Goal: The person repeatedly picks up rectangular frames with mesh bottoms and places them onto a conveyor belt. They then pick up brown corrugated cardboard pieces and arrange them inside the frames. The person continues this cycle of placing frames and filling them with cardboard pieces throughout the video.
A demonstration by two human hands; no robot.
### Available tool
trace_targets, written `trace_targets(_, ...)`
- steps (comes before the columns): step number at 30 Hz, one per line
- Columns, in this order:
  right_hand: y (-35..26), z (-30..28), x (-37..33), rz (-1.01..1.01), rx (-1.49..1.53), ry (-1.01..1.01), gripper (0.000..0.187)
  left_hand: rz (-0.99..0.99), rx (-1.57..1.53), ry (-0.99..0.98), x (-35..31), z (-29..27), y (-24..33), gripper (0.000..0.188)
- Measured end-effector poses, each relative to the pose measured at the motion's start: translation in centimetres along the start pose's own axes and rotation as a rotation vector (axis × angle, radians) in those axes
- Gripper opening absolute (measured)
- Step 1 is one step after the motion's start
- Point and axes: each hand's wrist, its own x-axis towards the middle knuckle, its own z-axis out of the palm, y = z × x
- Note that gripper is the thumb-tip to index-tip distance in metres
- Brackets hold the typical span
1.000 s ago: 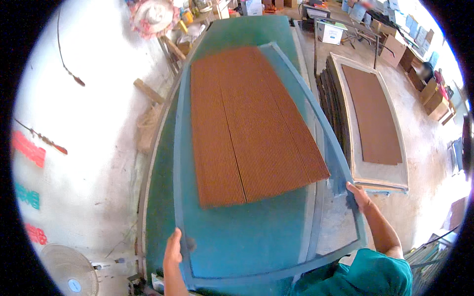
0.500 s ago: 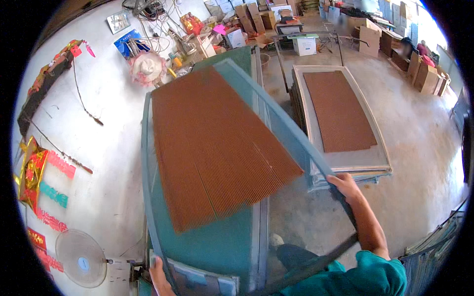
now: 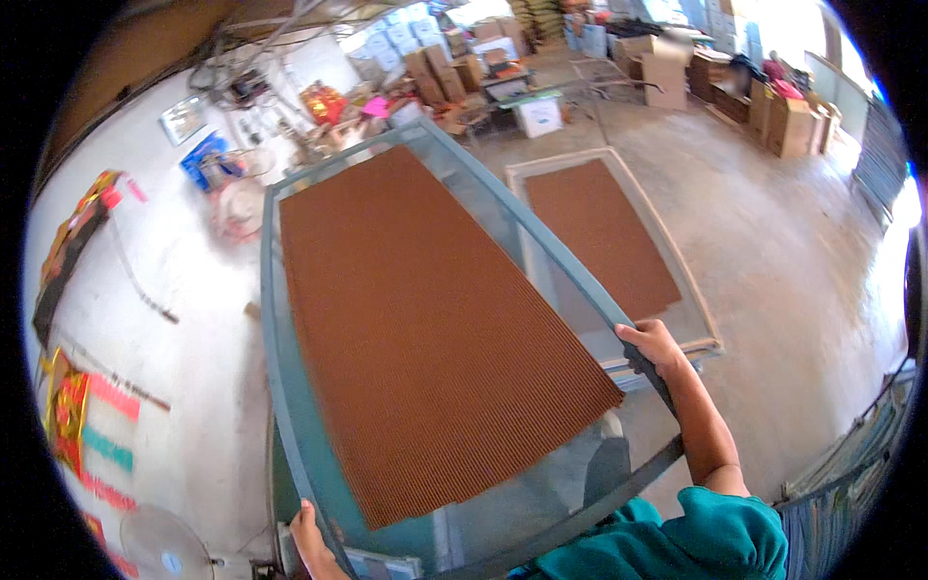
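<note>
A large mesh screen frame with blue-grey bars (image 3: pixel 269 319) is held up in front of me by both hands, tilted. On its mesh lies a wide sheet of thin brown sticks (image 3: pixel 425 348), side by side, with an uneven near edge. My left hand (image 3: pixel 311 541) is closed round the left bar near the close corner. Farther up the right bar, my right hand (image 3: pixel 655 345) grips with the thumb on top. Beyond the right bar stands a stack of screens with a pale top frame (image 3: pixel 691 266), bearing a similar brown sheet (image 3: pixel 599 232); my frame partly covers it.
At the left wall are a round fan (image 3: pixel 169 551) and a hat (image 3: pixel 242 208). Cardboard boxes (image 3: pixel 788 126) line the far right, and a white box (image 3: pixel 539 116) stands at the back. More stacked frames (image 3: pixel 841 493) rise at the lower right.
The held frame has moved right, away from the green surface beneath it, and now overlaps the pale-framed stack more. My view has turned too. Both hands keep their grip.
</note>
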Motion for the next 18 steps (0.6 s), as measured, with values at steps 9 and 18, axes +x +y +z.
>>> trace_targets(9, -1.8, -18.1, 15.2, 0.201, 0.026, 0.329, 0.044, -0.098, 0.087, -0.387, 6.1, 30.3, 1.2, 0.04)
trace_targets(18, -5.3, -28.6, 28.9, 0.359, -0.158, 0.521, 0.042, -0.224, 0.292, -0.532, 9.0, 58.1, 5.4, 0.049)
